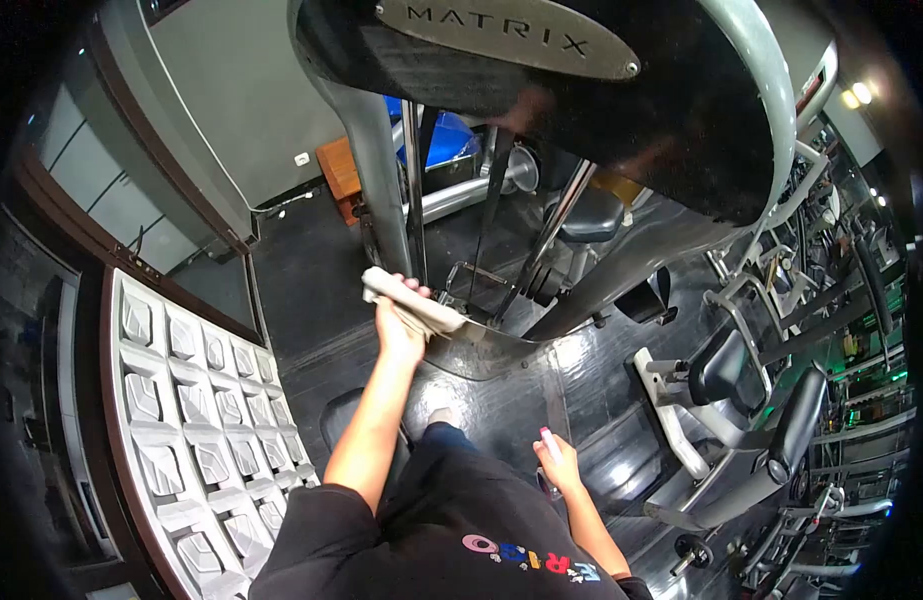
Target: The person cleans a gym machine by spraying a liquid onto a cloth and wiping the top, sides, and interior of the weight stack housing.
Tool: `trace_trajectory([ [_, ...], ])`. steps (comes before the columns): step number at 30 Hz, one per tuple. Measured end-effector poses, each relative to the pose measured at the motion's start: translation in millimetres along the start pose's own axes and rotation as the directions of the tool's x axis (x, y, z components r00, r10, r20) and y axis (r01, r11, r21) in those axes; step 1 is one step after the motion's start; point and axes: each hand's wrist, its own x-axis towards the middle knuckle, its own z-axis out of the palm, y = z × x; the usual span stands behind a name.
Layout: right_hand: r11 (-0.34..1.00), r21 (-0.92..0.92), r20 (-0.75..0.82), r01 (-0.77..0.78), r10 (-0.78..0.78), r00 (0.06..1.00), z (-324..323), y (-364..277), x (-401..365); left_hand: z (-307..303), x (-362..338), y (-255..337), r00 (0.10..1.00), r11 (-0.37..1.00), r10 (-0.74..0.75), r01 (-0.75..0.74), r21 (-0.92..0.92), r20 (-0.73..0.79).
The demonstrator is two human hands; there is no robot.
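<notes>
My left hand (402, 325) is closed on a folded pale cloth (421, 305), held against the lower frame (481, 350) of a gym machine. The machine's dark upper shield (581, 110) carries a "MATRIX" plate (511, 35). Lower and to the right, my right hand (556, 468) is wrapped round a small whitish bottle with a pink-red top (548, 440), apart from the machine. Part of the bottle is hidden by the fingers.
White geometric wall panels (206, 400) stand at the left. Behind the machine are an orange-brown wooden box (338, 178) and a black seat (586, 215). A padded bench machine (726, 370) stands at the right, with a small weight plate (693, 548) on the floor.
</notes>
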Motion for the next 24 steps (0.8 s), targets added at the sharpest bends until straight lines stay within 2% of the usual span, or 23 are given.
trace_trajectory([
  [1,1.000,0.003,0.006,-0.007,0.007,1.000,-2.2,7.2,-2.5,-7.9,6.7,6.7,0.999,0.999,0.038,-0.038,0.005,0.030],
  [3,0.996,-0.085,-0.054,0.039,-0.044,0.998,0.0,20.1,-1.5,-22.2,7.2,14.0,0.993,0.997,0.073,-0.075,-0.025,-0.089],
  [5,0.995,-0.034,-0.080,0.093,-0.096,0.992,3.2,24.7,0.7,-52.7,2.1,11.0,0.986,0.997,0.076,-0.074,0.018,-0.151],
  [7,0.993,-0.068,-0.045,0.098,-0.102,0.994,1.9,14.7,4.1,-84.4,-10.7,-1.9,0.957,0.974,0.091,-0.028,0.224,-0.275],
  [9,0.988,-0.084,-0.021,0.126,-0.129,0.991,1.9,0.4,9.1,-139.4,-9.8,-31.7,0.914,0.841,0.232,-0.017,0.541,-0.332],
  [11,0.982,-0.098,0.006,0.159,-0.160,0.987,4.2,-17.9,17.2,-162.7,-12.9,-54.7,0.858,0.917,-0.009,0.212,0.339,-0.513],
  [13,0.968,-0.089,0.108,0.235,-0.225,0.968,6.1,-38.3,27.0,-219.9,7.3,-94.4,0.837,0.935,-0.205,0.320,0.151,-0.507],
  [14,0.951,-0.106,0.141,0.292,-0.276,0.951,7.6,-48.3,32.5,-206.1,0.8,-94.4,0.801,0.914,-0.336,0.404,0.033,-0.495],
  [15,0.949,-0.108,0.145,0.295,-0.279,0.949,9.8,-59.3,37.1,-242.4,20.0,-118.8,0.832,0.914,-0.392,0.401,-0.063,-0.393],
  [17,0.917,-0.091,0.182,0.388,-0.367,0.912,15.2,-77.6,44.2,-235.0,35.9,-134.6,0.800,0.879,-0.470,0.461,-0.119,-0.373],
  [19,0.915,-0.101,0.204,0.390,-0.365,0.908,19.9,-88.6,48.4,-205.8,50.1,-140.0,0.813,0.890,-0.451,0.440,-0.117,-0.369],
  [20,0.906,-0.087,0.213,0.413,-0.388,0.897,21.6,-95.3,47.5,-189.4,61.5,-143.2,0.844,0.899,-0.419,0.437,-0.023,-0.335],
  [21,0.896,-0.075,0.222,0.437,-0.413,0.883,22.7,-100.0,47.6,-210.8,95.1,-159.1,0.847,0.881,-0.417,0.466,0.083,-0.331],
  [22,0.888,-0.079,0.226,0.453,-0.427,0.876,24.3,-98.4,48.0,-148.6,77.2,-143.8,0.871,0.913,-0.397,0.406,-0.029,-0.289],
  [23,0.894,-0.080,0.220,0.442,-0.416,0.882,25.4,-97.1,46.5,-142.5,96.2,-152.1,0.836,0.931,-0.362,0.348,-0.111,-0.413],
  [24,0.898,-0.072,0.208,0.433,-0.412,0.887,25.1,-94.8,45.2,-125.9,94.9,-147.8,0.835,0.941,-0.335,0.318,-0.114,-0.437],
])
